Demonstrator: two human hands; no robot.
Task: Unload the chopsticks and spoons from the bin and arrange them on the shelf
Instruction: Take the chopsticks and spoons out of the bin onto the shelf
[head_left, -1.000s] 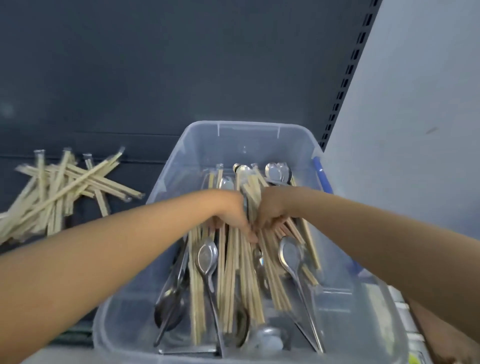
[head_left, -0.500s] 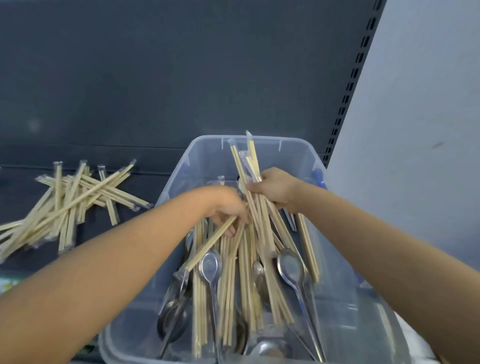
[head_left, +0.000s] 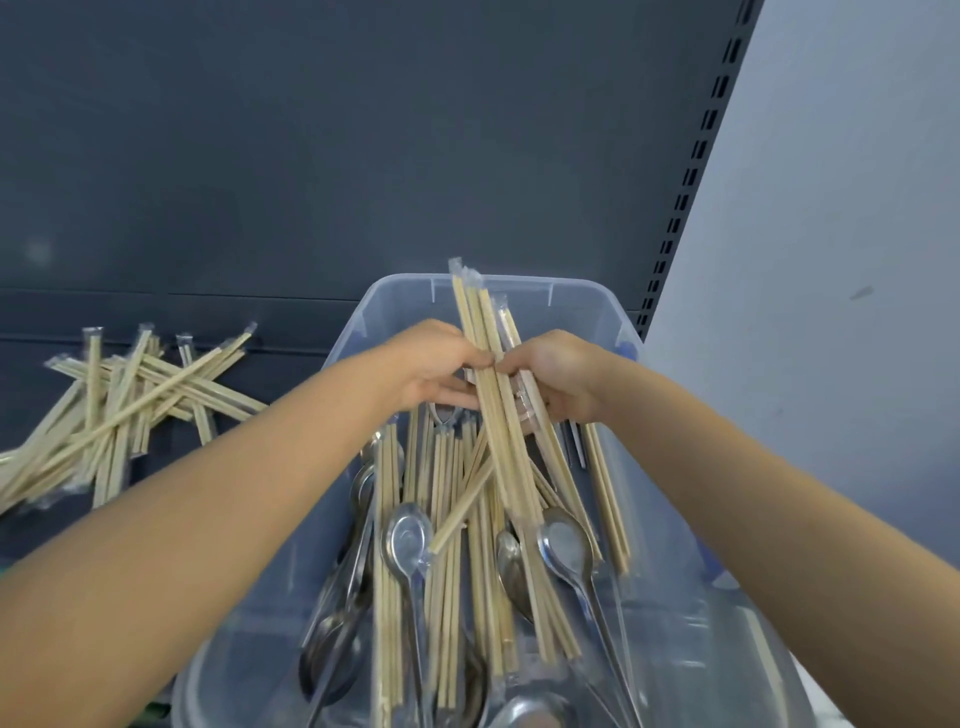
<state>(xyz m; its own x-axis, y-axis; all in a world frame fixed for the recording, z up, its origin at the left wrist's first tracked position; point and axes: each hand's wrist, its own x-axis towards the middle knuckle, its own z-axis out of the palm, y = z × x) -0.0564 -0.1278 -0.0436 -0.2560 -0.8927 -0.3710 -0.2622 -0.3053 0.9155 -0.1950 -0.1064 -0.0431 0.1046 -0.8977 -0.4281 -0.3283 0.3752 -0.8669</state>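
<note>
Clasping a bundle of pale wooden chopsticks (head_left: 500, 415) over the translucent plastic bin (head_left: 524, 287): left grip (head_left: 436, 370), right grip (head_left: 557, 379). One pile (head_left: 130, 408) lies on the dark shelf (head_left: 291, 332); steel spoons (head_left: 563, 540) and more chopsticks (head_left: 445, 519) are left binned.

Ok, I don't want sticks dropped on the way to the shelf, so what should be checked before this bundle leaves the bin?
1. Grip: left hand and right hand both hold the bundle of plastic-wrapped pale wooden chopsticks: ok.
2. Bundle clear of the clear plastic bin: not ok, its lower ends point down among the contents.
3. Stragglers: one loose pale chopstick slants crosswise under the bundle; held or not, cannot tell.
4. No steel spoons in the grip: ok, they lie in the bin.
5. Landing spot: the chopstick pile lies on the dark shelf, left of the bin: ok.
</note>
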